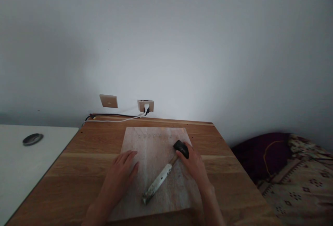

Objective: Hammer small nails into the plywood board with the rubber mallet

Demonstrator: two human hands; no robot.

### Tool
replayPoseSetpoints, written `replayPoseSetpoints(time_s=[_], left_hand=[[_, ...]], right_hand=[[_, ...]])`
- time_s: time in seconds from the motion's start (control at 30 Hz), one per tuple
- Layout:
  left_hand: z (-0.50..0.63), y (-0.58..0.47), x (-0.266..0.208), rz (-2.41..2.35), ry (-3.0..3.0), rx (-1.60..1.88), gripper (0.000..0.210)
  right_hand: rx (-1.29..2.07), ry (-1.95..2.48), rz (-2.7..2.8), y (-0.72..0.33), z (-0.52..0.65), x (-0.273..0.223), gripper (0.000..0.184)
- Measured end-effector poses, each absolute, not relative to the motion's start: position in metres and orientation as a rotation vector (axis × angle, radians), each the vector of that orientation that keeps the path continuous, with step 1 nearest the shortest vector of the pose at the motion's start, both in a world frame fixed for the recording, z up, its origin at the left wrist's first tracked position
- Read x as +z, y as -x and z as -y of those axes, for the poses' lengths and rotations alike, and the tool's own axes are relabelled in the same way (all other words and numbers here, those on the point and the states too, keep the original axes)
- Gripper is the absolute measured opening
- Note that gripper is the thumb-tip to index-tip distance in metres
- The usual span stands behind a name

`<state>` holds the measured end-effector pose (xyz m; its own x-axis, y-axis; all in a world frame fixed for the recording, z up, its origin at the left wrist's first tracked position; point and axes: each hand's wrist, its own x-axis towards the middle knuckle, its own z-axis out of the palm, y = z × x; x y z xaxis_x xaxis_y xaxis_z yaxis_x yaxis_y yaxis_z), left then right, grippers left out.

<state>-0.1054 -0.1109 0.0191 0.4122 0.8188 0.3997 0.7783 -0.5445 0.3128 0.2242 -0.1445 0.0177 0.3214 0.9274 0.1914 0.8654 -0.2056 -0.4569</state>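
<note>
A hammer (160,180) with a black head and a handle partly covered in worn white lies slantwise over a pale wooden board (140,198). My right hand (191,161) grips its head, thumb on the near side and fingers around the far side. The handle points toward me and to the left. My left hand (122,170) rests at the board's left edge, fingers stretched and thumb apart, holding nothing. Along the board's far part runs a row of several small nails (154,136), apparently standing upright.
Under the board is a brown wooden table (78,177) against a white wall. A socket (146,106) with plugs and cables sits behind it. To the left, a white surface (26,163) bears a dark oval object (33,139). Patterned cloth (299,187) lies at the right.
</note>
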Motion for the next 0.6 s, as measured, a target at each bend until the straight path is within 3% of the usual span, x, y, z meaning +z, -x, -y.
replayPoseSetpoints(time_s=[0.13,0.33,0.6], left_hand=[[0.065,0.095,0.041,-1.603,-2.371,0.713,0.035],[0.000,0.077,0.067,-1.577,-2.330,0.580,0.041],[-0.036,0.070,0.057,-1.442,-2.332,0.493,0.037]], right_hand=[[0.372,2.113,1.559,-0.238,0.137,0.027,0.043],[0.379,2.090,1.616,-0.251,0.127,0.038,0.051],[0.299,1.901,1.542,-0.249,0.069,0.083,0.052]])
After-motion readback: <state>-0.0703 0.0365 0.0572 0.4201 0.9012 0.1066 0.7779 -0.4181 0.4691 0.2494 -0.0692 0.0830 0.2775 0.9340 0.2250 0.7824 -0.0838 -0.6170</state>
